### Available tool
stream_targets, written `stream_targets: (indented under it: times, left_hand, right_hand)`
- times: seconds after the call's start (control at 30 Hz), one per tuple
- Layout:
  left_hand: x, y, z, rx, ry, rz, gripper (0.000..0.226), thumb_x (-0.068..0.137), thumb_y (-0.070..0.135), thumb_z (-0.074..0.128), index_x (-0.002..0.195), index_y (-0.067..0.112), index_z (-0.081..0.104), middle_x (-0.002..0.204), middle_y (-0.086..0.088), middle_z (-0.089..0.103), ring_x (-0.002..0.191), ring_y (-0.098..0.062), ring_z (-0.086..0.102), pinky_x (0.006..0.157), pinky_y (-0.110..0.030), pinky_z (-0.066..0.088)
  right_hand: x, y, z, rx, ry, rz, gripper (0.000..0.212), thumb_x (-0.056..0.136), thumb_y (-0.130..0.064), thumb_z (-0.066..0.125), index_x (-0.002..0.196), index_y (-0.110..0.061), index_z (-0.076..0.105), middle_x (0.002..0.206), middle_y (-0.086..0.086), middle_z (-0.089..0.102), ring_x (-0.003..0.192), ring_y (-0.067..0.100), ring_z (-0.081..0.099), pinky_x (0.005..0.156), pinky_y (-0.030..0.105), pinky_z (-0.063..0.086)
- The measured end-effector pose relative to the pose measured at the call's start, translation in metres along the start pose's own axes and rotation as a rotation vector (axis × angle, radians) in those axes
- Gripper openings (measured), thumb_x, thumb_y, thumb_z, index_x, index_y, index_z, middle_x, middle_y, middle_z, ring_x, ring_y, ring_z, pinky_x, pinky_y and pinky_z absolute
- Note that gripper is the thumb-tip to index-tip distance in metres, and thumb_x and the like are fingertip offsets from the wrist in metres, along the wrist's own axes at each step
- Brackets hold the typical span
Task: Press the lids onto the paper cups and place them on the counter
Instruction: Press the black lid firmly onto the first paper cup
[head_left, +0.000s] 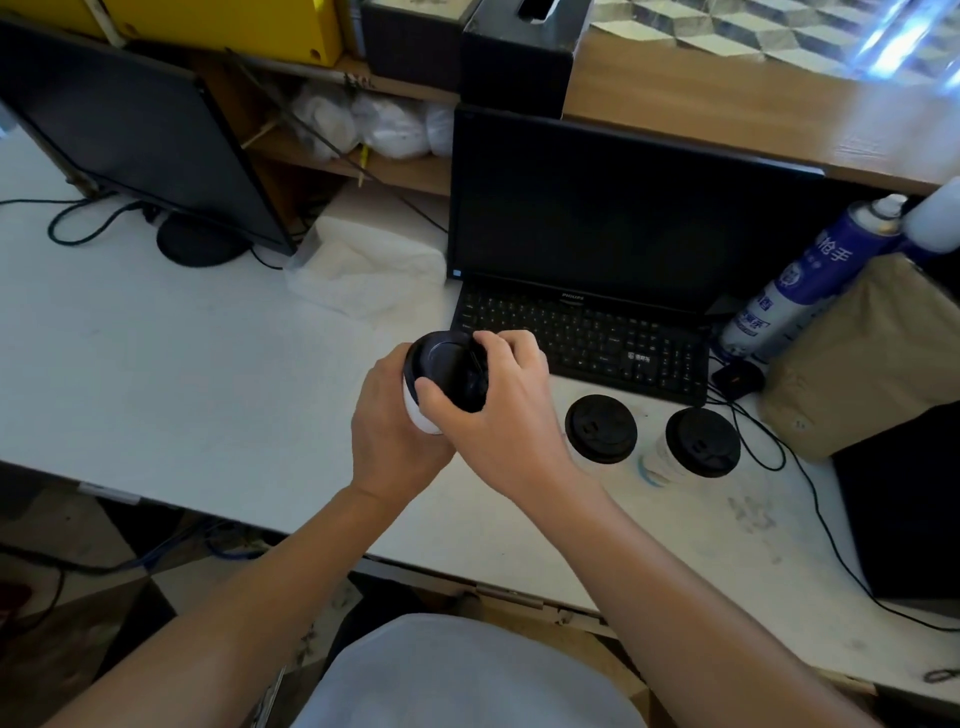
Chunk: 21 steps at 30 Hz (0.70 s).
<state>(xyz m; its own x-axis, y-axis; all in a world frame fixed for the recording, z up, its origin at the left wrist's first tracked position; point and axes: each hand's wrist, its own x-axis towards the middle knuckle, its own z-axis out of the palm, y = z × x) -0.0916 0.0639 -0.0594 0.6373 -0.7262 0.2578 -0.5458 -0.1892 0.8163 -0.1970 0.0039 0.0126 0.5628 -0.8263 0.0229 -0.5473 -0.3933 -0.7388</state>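
The paper cup (422, 415) in hand is white and smooth-walled, held tilted above the middle of the white counter (156, 364), nearer its front edge than its back, just in front of the black keyboard (582, 340). The left hand (387, 431) wraps around the cup's body from below, fingers clenched on it. The right hand (493, 395) sits over the black plastic lid (444, 364), thumb on the near rim and fingertips curled over the far rim, grasping it. The lid is round, glossy, with a raised lip and a sunken centre.

The step in hand looks like pressing this lid home. It seems to sit slightly askew on the cup, though the fingers hide the far side of the rim, so I cannot tell whether it has snapped on all round. The next move likely calls for even downward pressure around the rim, since thin paper walls would buckle under a hard squeeze, then setting the cup upright.

Two lidded cups, one (601, 428) and another (698, 444), stand to the right, close to each other, near the keyboard's front edge.
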Motion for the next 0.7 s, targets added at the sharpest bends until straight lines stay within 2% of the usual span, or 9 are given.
stream_targets:
  times: [0.07, 0.13, 0.27, 0.37, 0.43, 0.53, 0.63, 0.7]
  left_hand:
    - [-0.001, -0.002, 0.004, 0.034, -0.013, 0.006, 0.079, 0.07, 0.04, 0.087, 0.134, 0.029, 0.042, 0.127, 0.003, 0.06, 0.114, -0.017, 0.06, 0.094, -0.039, 0.057]
    - [0.0, 0.0, 0.005, 0.023, -0.028, 0.008, 0.08, 0.069, 0.041, 0.087, 0.134, 0.028, 0.042, 0.127, 0.005, 0.06, 0.113, -0.016, 0.06, 0.093, -0.037, 0.057]
    - [0.005, 0.004, 0.0, -0.059, -0.114, 0.049, 0.086, 0.062, 0.042, 0.088, 0.134, 0.026, 0.044, 0.118, 0.017, 0.056, 0.106, -0.006, 0.06, 0.089, -0.023, 0.054]
    - [0.006, 0.004, -0.004, -0.183, -0.207, -0.012, 0.088, 0.059, 0.037, 0.091, 0.134, 0.027, 0.044, 0.117, 0.025, 0.057, 0.107, 0.003, 0.061, 0.088, -0.012, 0.051]
    - [0.009, 0.004, -0.008, -0.272, -0.279, -0.053, 0.087, 0.059, 0.033, 0.092, 0.133, 0.026, 0.047, 0.118, 0.022, 0.061, 0.112, 0.0, 0.061, 0.091, -0.018, 0.053]
    - [0.017, 0.003, -0.015, -0.394, -0.434, -0.062, 0.083, 0.059, 0.022, 0.09, 0.132, 0.022, 0.05, 0.118, 0.007, 0.066, 0.113, -0.018, 0.065, 0.092, -0.036, 0.057]
    - [0.026, 0.005, -0.02, -0.445, -0.56, -0.043, 0.082, 0.058, 0.018, 0.087, 0.131, 0.016, 0.05, 0.119, -0.002, 0.066, 0.112, -0.023, 0.065, 0.092, -0.036, 0.057]
    - [0.027, 0.007, -0.021, -0.468, -0.573, -0.036, 0.083, 0.058, 0.018, 0.086, 0.132, 0.015, 0.049, 0.12, -0.003, 0.066, 0.114, -0.022, 0.064, 0.092, -0.033, 0.056]
  right_hand:
    - [0.002, -0.003, 0.003, -0.044, 0.055, 0.022, 0.064, 0.087, -0.056, 0.065, 0.133, -0.014, 0.052, 0.125, -0.004, 0.041, 0.12, 0.012, 0.032, 0.099, 0.028, 0.044]
    - [0.004, -0.003, 0.004, -0.098, 0.082, 0.013, 0.062, 0.087, -0.057, 0.063, 0.129, -0.012, 0.054, 0.121, -0.003, 0.042, 0.115, 0.014, 0.034, 0.097, 0.031, 0.047]
    - [0.01, 0.004, 0.0, -0.147, 0.043, -0.044, 0.06, 0.088, -0.055, 0.064, 0.122, -0.007, 0.057, 0.116, 0.001, 0.044, 0.113, 0.018, 0.038, 0.095, 0.034, 0.048]
    - [0.015, 0.008, -0.01, -0.19, -0.031, -0.138, 0.06, 0.085, -0.054, 0.068, 0.123, -0.007, 0.06, 0.117, 0.002, 0.046, 0.114, 0.018, 0.04, 0.097, 0.031, 0.046]
    - [0.02, 0.007, -0.023, -0.188, -0.135, -0.195, 0.065, 0.084, -0.051, 0.072, 0.13, -0.007, 0.058, 0.121, 0.001, 0.046, 0.117, 0.017, 0.04, 0.101, 0.027, 0.042]
    - [0.028, 0.007, -0.043, -0.19, -0.285, -0.271, 0.068, 0.084, -0.047, 0.076, 0.138, -0.011, 0.055, 0.126, -0.001, 0.047, 0.12, 0.015, 0.04, 0.101, 0.023, 0.04]
    - [0.032, 0.006, -0.055, -0.184, -0.386, -0.306, 0.071, 0.085, -0.044, 0.076, 0.144, -0.013, 0.051, 0.133, -0.002, 0.044, 0.125, 0.013, 0.039, 0.102, 0.023, 0.042]
    - [0.033, 0.006, -0.056, -0.174, -0.399, -0.321, 0.074, 0.085, -0.044, 0.076, 0.147, -0.015, 0.048, 0.134, -0.005, 0.042, 0.127, 0.01, 0.037, 0.102, 0.021, 0.041]
